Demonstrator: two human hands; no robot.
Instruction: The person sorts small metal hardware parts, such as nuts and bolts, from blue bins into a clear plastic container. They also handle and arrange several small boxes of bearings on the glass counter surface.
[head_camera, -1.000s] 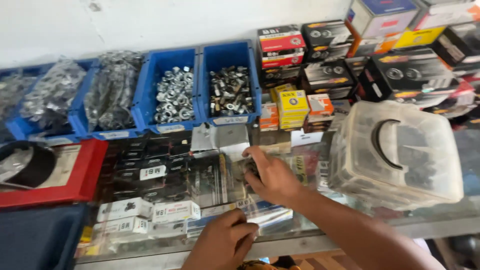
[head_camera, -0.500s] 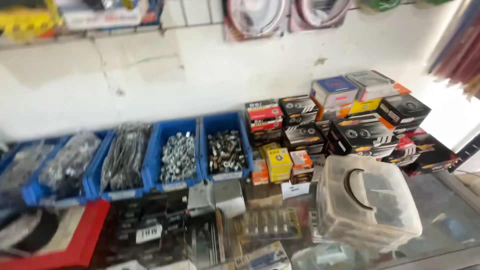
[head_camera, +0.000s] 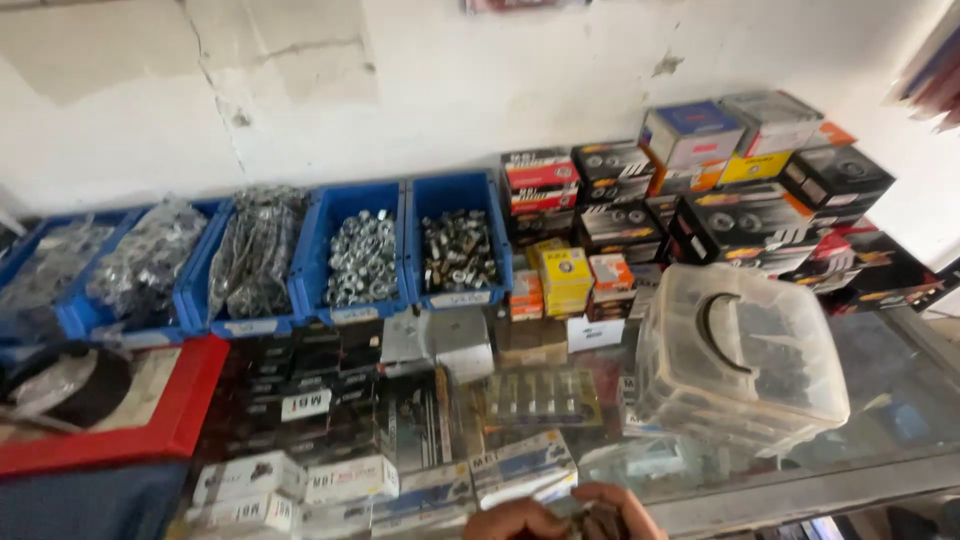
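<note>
At the bottom edge, both hands meet with fingers (head_camera: 600, 505) curled around a small dark object (head_camera: 592, 520), too cropped to name, left hand (head_camera: 515, 520) and right hand (head_camera: 625, 512) equally close to it, while small white boxes (head_camera: 520, 462) lie just beyond on the glass counter (head_camera: 880, 400).

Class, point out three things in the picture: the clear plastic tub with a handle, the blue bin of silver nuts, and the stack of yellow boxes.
Clear plastic tub with a handle (head_camera: 745, 365), head view, on its lid.
Blue bin of silver nuts (head_camera: 362, 258), head view, on the nuts inside.
Stack of yellow boxes (head_camera: 564, 280), head view, on the front face.
</note>
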